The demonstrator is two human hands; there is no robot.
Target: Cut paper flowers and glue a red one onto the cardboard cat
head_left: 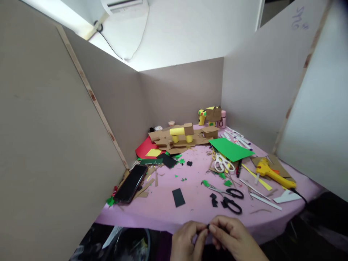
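Note:
At the table's front edge, my left hand [187, 239] and my right hand [230, 233] meet fingertip to fingertip. Both are closed in a pinch on a tiny black piece [208, 226], mostly covered by the fingers; it looks like paper, but its shape is hidden. Just beyond lie black-handled scissors [233, 199], partly spread, with black paper scraps [214, 200] beside them. A black paper rectangle [178, 198] rests flat to the left. Farther back is a small black flower-like cut-out [189, 163] near green scraps [181, 161].
A yellow glue gun [274, 174], white scissors [223, 163], a green sheet [231, 149] and markers [239, 139] lie right. At left is a phone [132, 183]. Cardboard with a yellow-tube figure [178, 131] stands behind. Grey partitions [182, 90] enclose the table; a bin [148, 243] sits below.

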